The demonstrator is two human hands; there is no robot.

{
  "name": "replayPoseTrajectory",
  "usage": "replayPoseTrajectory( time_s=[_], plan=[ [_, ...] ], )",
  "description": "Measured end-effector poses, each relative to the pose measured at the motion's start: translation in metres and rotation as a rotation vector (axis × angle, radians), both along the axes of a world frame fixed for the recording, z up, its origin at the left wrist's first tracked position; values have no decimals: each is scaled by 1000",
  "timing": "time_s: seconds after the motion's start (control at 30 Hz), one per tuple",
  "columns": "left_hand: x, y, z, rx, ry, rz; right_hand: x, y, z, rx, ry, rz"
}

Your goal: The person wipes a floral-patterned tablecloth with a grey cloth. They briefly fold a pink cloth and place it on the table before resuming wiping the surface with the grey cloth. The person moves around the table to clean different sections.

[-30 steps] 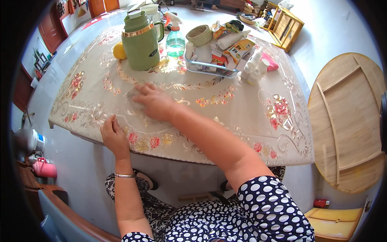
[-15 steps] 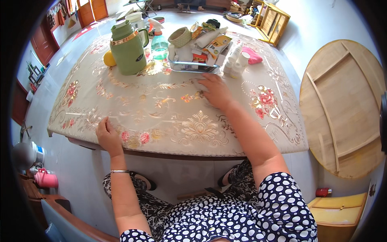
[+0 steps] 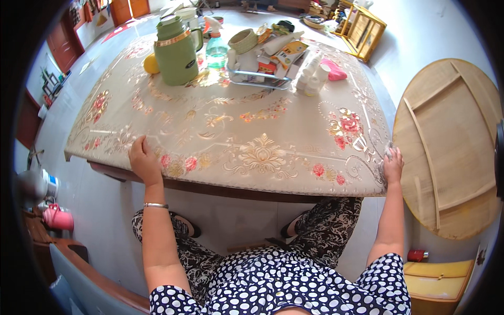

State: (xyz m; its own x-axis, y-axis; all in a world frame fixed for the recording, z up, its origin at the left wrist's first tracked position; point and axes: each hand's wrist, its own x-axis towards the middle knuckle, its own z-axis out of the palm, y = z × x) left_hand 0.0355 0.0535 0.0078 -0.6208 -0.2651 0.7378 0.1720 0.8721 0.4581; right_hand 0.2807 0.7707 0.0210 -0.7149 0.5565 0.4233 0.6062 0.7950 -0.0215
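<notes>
My right hand (image 3: 394,166) is at the near right corner of the table, fingers bent over a greyish wad that I take for a cloth (image 3: 388,149), grasping it against the edge of the tablecloth (image 3: 210,149). To work it well here, I should press evenly with the fingertips and follow the curve of the corner, since too hard a drag could ruck the cover. My left hand (image 3: 145,161), with a silver bangle (image 3: 156,205) at its wrist, rests at the near edge left of centre, fingers loosely bent; I see nothing in it, but I can't make out whether it pinches the cover. It would serve best as a light anchor.

The cover looks smooth and glossy, cream with red roses and gold scrolls, so I judge the cloth will slide easily. Towards the far side stand a green jug (image 3: 177,62), a spray bottle (image 3: 217,51) and a clear tray (image 3: 262,80) heaped with packets, with white bottles (image 3: 313,84) just beside it.

Beyond the right edge leans a round wooden board (image 3: 451,157); on the pale floor (image 3: 100,205) to my left sits a pink bucket (image 3: 58,218)
</notes>
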Motion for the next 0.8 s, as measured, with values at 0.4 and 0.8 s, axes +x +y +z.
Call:
replayPoseTrajectory(
  time_s=[0.4, 0.8],
  plan=[
    [4, 6, 4, 40, 49, 6, -92, -278, 47, -90, -92, 667],
    [0, 0, -1, 77, -5, -20, -195, -576, 35, -129, -136, 1319]
  ],
)
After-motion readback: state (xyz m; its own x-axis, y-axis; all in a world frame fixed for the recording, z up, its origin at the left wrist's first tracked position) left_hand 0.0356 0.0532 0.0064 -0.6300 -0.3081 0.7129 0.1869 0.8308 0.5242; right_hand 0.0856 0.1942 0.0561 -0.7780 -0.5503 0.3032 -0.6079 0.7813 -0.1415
